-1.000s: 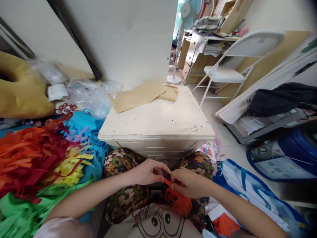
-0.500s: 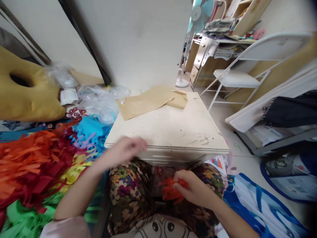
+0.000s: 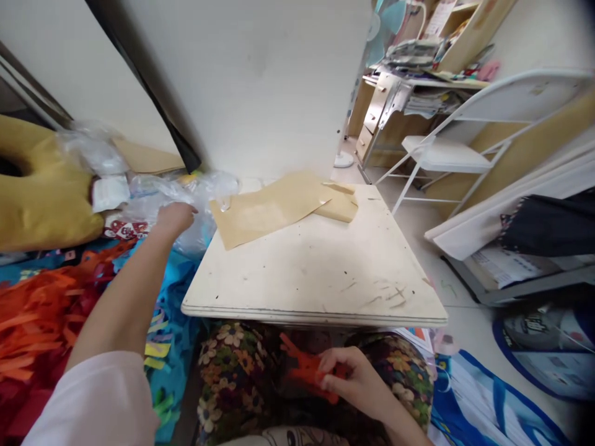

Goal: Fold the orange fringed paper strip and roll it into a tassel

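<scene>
My right hand point(image 3: 348, 375), low over my lap, is closed around a bunch of orange fabric strips point(image 3: 304, 367), whose ends hang out to the left. My left hand point(image 3: 176, 220) is stretched out over clear plastic bags point(image 3: 204, 192) at the left of a small white table. Its back faces me and most of its fingers are hidden, so I cannot make out whether it grips the plastic. A sheet of brown paper point(image 3: 264, 214) lies across the far part of the white table point(image 3: 307, 272).
Heaps of orange strips point(image 3: 32, 316) and blue strips point(image 3: 171, 279) cover the left side. Behind them sits a yellow cushion point(image 3: 41, 204). A white board point(image 3: 260, 80) stands behind the table. On the right are a white folding chair point(image 3: 446, 155) and a blue-and-white bag point(image 3: 497, 396).
My left hand has moved from the table's front edge forward and left to the plastic bags. My right hand keeps hold of the orange strips. The view has tilted slightly.
</scene>
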Tool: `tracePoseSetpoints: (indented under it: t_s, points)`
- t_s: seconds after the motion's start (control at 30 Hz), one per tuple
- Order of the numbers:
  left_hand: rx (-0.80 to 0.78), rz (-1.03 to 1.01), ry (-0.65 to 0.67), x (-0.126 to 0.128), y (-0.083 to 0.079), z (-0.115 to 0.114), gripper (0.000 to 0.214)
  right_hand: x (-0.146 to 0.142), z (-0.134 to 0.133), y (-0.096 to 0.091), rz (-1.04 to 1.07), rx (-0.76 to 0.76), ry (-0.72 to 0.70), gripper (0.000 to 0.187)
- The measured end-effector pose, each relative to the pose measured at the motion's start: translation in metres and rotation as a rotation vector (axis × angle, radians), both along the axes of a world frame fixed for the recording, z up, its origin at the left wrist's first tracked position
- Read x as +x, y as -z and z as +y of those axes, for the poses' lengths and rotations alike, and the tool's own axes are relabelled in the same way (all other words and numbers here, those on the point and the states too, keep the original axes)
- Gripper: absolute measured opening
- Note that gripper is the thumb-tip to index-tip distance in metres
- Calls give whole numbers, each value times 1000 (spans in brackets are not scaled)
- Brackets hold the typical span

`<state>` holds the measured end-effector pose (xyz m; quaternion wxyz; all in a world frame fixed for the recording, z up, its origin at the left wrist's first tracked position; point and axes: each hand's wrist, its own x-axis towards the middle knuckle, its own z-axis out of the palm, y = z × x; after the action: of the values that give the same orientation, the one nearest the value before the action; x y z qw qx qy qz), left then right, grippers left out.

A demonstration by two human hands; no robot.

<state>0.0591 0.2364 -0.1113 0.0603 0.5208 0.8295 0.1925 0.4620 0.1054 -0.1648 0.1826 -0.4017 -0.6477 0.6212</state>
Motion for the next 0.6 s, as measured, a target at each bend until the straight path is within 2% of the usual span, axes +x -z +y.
tracePoseSetpoints:
  t_s: [0.13, 0.3, 0.47, 0.6]
  points:
    - [-94, 135, 31, -1, 0, 0, 16, -3, 8, 5, 58, 41, -30, 15]
    - [-153, 242, 58, 7, -2, 0, 23, -10, 16, 2, 212, 20, 147, 10]
    - [-120, 248, 43, 13, -8, 1, 24, -13, 19, 2, 389, -277, 310, 15]
    - [-37, 187, 5, 15, -14, -4, 18, -14, 18, 4, 608, -508, 329, 20]
